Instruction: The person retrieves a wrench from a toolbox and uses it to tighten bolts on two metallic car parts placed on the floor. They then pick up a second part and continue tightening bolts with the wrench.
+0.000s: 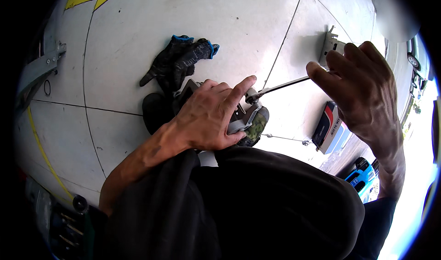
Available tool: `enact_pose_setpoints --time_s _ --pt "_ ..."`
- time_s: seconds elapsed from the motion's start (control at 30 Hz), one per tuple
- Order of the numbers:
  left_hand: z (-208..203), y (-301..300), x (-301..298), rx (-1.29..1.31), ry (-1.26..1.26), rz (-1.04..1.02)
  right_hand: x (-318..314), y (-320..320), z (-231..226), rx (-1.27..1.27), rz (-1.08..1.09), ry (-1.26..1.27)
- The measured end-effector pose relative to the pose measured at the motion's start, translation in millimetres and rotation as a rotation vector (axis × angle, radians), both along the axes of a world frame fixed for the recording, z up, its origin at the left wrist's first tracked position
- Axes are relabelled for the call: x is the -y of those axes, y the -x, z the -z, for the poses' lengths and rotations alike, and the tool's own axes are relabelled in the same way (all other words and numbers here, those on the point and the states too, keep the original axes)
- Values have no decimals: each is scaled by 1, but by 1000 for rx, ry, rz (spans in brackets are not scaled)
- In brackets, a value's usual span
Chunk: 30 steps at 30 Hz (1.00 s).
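Observation:
My right hand (360, 92) is raised at the right, its fingers wrapped round the end of a long metal wrench (287, 83). The wrench slants down to the left, and its head sits on a round fitting (251, 96) at the upper edge of a grey metal part (244, 123). Over that part lies my left hand (206, 115), thumb at its lower side and index finger stretched toward the wrench head. The hand hides much of the part. A camouflage-patterned shoe (259, 127) shows right beside it, and a dark shoe (154, 113) to the left.
Dark work gloves with blue cuffs (179, 62) lie on the pale floor beyond my left hand. Near my right hand stand a metal bracket (330, 47) and a printed carton (330, 127). A blue object (362, 177) is farther right. Metal equipment (41, 69) stands at the far left.

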<state>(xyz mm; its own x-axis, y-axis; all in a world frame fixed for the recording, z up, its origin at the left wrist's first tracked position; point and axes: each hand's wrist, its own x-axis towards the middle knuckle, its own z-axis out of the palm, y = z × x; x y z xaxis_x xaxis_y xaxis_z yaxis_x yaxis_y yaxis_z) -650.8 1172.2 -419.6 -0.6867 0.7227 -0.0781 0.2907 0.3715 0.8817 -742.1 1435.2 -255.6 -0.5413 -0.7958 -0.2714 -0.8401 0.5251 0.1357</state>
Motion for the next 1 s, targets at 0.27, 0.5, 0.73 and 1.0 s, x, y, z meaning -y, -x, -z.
enact_pose_setpoints --time_s 0.27,0.5,0.73,1.0 --pt "-1 3 -6 37 -16 14 62 2 -16 -88 -131 -133" --pt "4 -5 6 -8 -1 -19 54 16 4 142 -53 -87" --pt "-1 12 -3 65 4 -32 -41 -153 201 1003 1031 767" --pt "-4 8 6 25 -25 -16 0 -201 208 1197 1147 944"
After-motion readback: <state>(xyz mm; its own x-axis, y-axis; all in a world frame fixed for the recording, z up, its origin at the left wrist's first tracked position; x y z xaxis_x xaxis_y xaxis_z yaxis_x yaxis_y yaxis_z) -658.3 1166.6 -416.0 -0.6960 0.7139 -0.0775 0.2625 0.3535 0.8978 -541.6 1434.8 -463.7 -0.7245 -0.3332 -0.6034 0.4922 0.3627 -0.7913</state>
